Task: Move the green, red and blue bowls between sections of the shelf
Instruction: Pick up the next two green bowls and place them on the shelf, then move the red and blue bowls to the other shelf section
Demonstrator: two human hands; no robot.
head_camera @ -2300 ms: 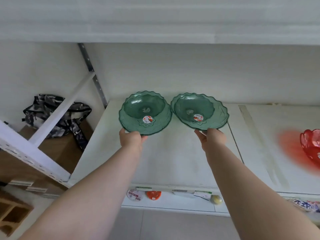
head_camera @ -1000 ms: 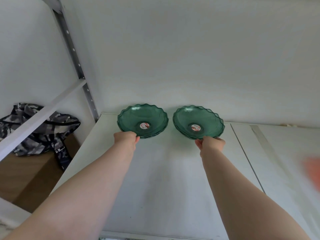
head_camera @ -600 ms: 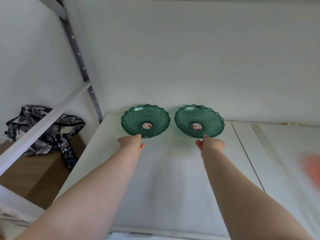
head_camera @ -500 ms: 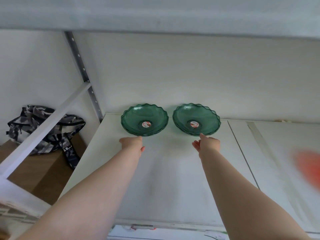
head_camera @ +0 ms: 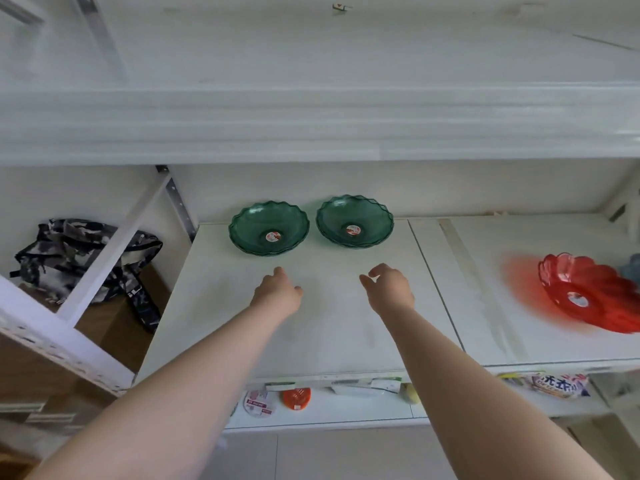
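Note:
Two green scalloped bowls stand side by side at the back of the white shelf's left section [head_camera: 329, 327]: the left green bowl [head_camera: 268, 228] and the right green bowl [head_camera: 354, 221], each with a round sticker inside. My left hand [head_camera: 279, 292] hovers in front of the left bowl, apart from it, fingers loosely curled and holding nothing. My right hand [head_camera: 390, 289] hangs in front of the right bowl, also holding nothing. A red bowl [head_camera: 588, 292] sits in the right section, cut by the frame edge. A bluish thing [head_camera: 631, 268] peeks out behind it.
An upper shelf board [head_camera: 318, 126] overhangs the bowls. A metal upright [head_camera: 176, 199] and diagonal brace stand at the left. A camouflage bag [head_camera: 79, 251] lies on a brown box beyond them. Small packets [head_camera: 294, 398] sit on the lower shelf.
Both hands let go of the green bowls and drew back toward me. The bowls stay at the back of the left section. The view dropped and the red bowl came into sight.

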